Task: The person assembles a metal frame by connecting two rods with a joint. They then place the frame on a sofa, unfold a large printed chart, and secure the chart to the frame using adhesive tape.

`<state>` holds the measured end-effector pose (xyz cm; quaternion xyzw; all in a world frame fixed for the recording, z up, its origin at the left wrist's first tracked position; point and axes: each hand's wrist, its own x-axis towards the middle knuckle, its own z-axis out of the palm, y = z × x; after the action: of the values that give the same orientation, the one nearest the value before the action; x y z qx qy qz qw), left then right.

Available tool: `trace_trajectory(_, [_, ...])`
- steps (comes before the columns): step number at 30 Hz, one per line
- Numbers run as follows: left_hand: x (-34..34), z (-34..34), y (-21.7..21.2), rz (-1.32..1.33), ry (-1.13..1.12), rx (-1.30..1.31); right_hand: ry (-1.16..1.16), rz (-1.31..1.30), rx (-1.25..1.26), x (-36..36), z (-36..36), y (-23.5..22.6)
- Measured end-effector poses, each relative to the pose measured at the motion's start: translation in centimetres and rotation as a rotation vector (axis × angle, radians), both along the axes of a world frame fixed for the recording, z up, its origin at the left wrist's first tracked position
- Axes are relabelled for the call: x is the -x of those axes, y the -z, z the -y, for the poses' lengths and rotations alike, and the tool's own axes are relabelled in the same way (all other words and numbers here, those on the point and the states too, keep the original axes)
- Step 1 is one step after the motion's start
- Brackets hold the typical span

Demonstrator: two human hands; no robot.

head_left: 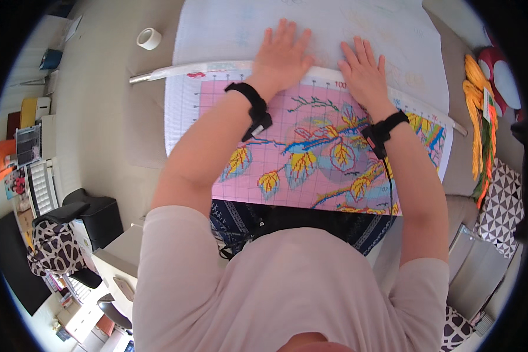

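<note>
A cross-stitch canvas (249, 126) lies in front of me, printed with a pink ground, yellow leaves and blue branches. Its white far part (217, 35) spreads away from me, with faint coloured marks on it. A thin rod (139, 78) runs crosswise along the canvas, and both its ends stick out past the cloth's sides. My left hand (281, 56) rests flat on the white cloth just beyond the rod, fingers spread. To its right, my right hand (364, 67) also lies flat, fingers stretched out and palm over the rod's line. Neither hand grips anything.
A white tape roll (149, 39) sits on the beige surface (108, 111) at the far left. Orange, yellow and green thread skeins (478, 123) hang at the right, beside a patterned cushion (500, 208). A cable (390, 182) trails from my right wrist strap across the canvas.
</note>
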<state>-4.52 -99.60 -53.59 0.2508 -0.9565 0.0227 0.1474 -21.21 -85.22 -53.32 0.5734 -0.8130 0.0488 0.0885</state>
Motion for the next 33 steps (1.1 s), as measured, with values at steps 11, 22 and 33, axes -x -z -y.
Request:
trace_trajectory(11, [-0.6,-0.2,-1.1,0.06,-0.007,-0.036,-0.103,0.018,-0.044,-2.4,2.2,0.2])
trace_trajectory(22, [-7.2,5.7,-1.9,0.117,-0.105,-0.047,0.204,-0.078,-0.119,11.8,-8.8,2.4])
trace_trajectory(33, [-18.4,14.9,-2.1,0.12,-0.113,0.021,0.364,0.075,-0.116,19.5,-13.6,4.4])
